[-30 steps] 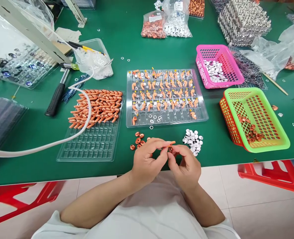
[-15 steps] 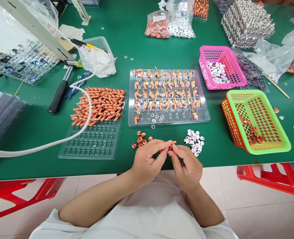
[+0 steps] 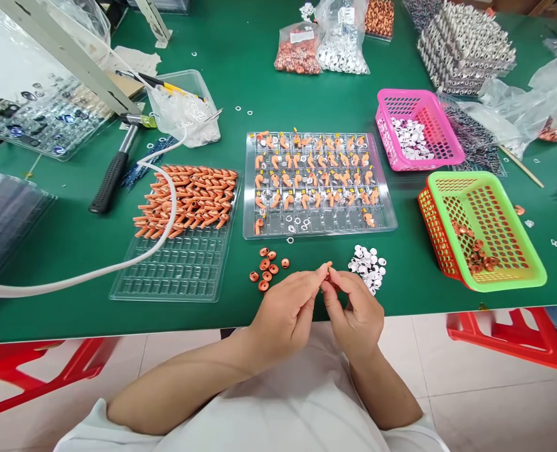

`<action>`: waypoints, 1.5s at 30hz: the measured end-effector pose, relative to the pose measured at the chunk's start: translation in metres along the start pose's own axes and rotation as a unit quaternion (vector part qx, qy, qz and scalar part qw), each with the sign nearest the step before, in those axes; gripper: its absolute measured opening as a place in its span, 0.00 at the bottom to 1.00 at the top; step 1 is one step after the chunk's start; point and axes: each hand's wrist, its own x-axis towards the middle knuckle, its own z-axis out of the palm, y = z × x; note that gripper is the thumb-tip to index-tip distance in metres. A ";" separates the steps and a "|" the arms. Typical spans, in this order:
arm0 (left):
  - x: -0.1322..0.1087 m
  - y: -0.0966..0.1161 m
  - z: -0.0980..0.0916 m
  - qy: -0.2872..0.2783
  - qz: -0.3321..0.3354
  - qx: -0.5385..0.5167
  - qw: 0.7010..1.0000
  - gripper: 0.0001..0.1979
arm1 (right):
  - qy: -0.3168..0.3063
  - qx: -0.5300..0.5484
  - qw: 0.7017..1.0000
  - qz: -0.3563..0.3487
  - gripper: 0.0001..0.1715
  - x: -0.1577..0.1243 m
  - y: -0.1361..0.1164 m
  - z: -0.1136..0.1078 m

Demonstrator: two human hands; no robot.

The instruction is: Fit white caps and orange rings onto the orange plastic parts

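My left hand (image 3: 285,311) and my right hand (image 3: 356,314) meet above the table's front edge, fingertips pinched together on a small copper-coloured part (image 3: 329,269). Most of that part is hidden by the fingers; only its tip shows. Beside my left hand lie several round copper-coloured caps (image 3: 265,264). A pile of white discs (image 3: 368,262) is just past my right hand. Beyond both hands sits a clear compartment tray (image 3: 391,221) with rows of curved orange pieces and a few white rings in it.
To the left is a clear tray (image 3: 165,285) partly filled with copper-coloured tubes, a white cable (image 3: 118,267) crossing it. A hammer (image 3: 113,172) lies farther left. On the right stand a pink basket (image 3: 448,135) and a green basket (image 3: 527,251). Filled bags (image 3: 298,50) lie at the back.
My left hand has turned and dropped slightly, uncovering more of the copper-coloured caps. The held part has tilted between the fingertips, with less of it showing.
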 end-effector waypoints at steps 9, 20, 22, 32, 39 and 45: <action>0.008 0.002 -0.016 -0.029 -0.031 -0.040 0.998 0.18 | -0.086 0.114 0.985 0.092 0.10 0.002 0.005 -0.010; 0.013 -0.010 -0.029 -0.026 0.066 -0.007 0.997 0.08 | -0.189 0.393 0.884 0.170 0.11 0.000 0.018 -0.020; 0.013 -0.010 -0.029 -0.034 0.097 -0.002 0.995 0.10 | -0.195 0.416 0.871 0.173 0.12 -0.002 0.019 -0.021; 0.014 -0.006 -0.031 -0.051 0.099 0.027 0.993 0.09 | -0.183 0.432 0.865 0.178 0.13 -0.002 0.020 -0.020; 0.011 -0.005 -0.030 -0.052 0.083 0.027 0.995 0.08 | -0.177 0.424 0.873 0.166 0.13 -0.003 0.021 -0.020; 0.010 -0.006 -0.028 -0.046 0.081 0.003 0.996 0.09 | -0.173 0.420 0.879 0.145 0.15 -0.002 0.022 -0.020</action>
